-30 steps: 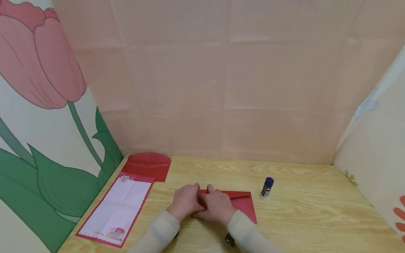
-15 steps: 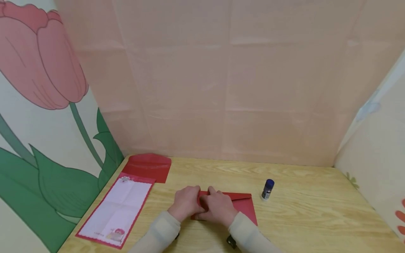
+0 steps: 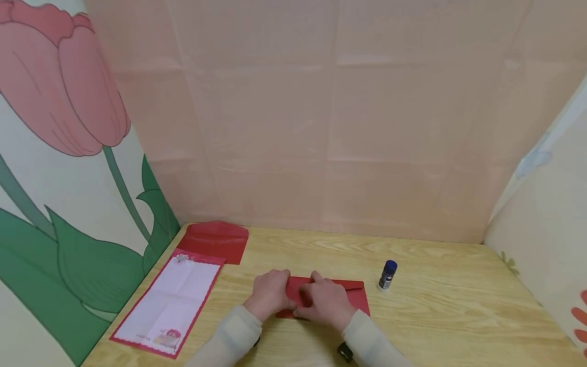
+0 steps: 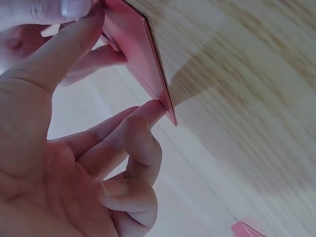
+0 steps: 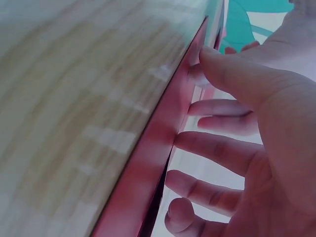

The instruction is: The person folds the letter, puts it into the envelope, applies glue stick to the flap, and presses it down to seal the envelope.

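Observation:
A red envelope (image 3: 361, 302) lies on the wooden table in front of me, its flap folded down along the far side. My left hand (image 3: 269, 293) holds the envelope's left end, fingers at the far edge and thumb near the front edge. Close beside it, my right hand (image 3: 327, 300) rests over the middle, index fingertip touching the flap side and thumb low at the front. The right wrist view shows those right fingers fairly straight against the red paper (image 5: 148, 168), with a dark gap under part of the flap. Both hands hide some of the envelope.
A glue stick (image 3: 388, 275) with a blue cap stands upright to the right. At left lies a white, pink-bordered letter sheet (image 3: 171, 303), partly overlapping another red envelope (image 3: 217, 250) with its flap raised. A pinkish sheet (image 3: 321, 127) hangs behind the table.
My right hand has slid a little to the right along the envelope, uncovering more red paper between the hands. The left hand stays at the left end.

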The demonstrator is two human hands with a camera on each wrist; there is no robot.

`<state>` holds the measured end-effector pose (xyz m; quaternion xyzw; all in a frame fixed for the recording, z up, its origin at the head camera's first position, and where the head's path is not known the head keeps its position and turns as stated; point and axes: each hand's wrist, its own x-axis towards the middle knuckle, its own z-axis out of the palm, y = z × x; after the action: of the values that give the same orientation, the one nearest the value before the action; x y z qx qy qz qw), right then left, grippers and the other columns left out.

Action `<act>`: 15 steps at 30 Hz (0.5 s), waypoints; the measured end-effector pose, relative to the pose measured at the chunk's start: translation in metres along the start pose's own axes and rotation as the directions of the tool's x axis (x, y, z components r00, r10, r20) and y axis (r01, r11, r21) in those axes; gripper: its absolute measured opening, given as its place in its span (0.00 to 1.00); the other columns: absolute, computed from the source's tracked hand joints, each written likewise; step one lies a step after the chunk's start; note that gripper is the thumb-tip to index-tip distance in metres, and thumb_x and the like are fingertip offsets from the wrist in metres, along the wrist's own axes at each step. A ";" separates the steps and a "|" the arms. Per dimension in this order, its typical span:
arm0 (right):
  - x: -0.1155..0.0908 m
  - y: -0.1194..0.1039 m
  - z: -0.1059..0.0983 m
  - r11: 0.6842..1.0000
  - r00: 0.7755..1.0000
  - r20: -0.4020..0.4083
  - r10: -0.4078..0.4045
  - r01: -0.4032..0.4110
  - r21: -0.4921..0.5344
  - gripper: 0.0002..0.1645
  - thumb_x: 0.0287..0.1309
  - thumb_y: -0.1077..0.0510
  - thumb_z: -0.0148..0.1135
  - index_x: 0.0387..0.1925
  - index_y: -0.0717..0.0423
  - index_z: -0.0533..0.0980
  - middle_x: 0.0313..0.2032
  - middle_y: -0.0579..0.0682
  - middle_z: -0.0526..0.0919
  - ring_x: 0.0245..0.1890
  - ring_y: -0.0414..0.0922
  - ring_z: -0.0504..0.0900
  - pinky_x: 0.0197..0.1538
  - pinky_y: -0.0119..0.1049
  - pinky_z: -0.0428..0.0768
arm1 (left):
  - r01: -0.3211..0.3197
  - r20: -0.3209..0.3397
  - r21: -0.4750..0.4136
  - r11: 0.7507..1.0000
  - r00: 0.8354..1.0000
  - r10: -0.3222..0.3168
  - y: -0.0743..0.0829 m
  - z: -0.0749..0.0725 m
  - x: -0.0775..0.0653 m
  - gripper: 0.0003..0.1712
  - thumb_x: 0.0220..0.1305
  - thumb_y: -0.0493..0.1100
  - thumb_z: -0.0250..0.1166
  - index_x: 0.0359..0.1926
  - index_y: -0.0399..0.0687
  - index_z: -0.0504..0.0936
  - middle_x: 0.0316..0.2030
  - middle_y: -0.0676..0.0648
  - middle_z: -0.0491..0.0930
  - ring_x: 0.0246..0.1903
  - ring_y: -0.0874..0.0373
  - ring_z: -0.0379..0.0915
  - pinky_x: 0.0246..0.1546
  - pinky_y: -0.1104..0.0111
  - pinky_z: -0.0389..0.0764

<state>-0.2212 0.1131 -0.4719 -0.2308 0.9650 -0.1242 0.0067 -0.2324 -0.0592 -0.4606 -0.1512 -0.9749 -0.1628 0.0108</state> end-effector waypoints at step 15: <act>-0.018 0.025 -0.010 0.999 0.999 0.004 0.032 -0.032 0.022 0.27 0.51 0.36 0.73 0.45 0.49 0.85 0.39 0.48 0.73 0.27 0.41 0.69 0.25 0.34 0.69 | 0.000 0.026 0.014 1.000 1.000 -0.001 -0.002 0.004 0.000 0.30 0.38 0.59 0.83 0.34 0.50 0.77 0.24 0.55 0.73 0.27 0.60 0.71 0.29 0.60 0.72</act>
<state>-0.2167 0.1454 -0.4689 -0.2153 0.9672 -0.1342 0.0128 -0.2329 -0.0592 -0.4653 -0.1529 -0.9762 -0.1540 -0.0009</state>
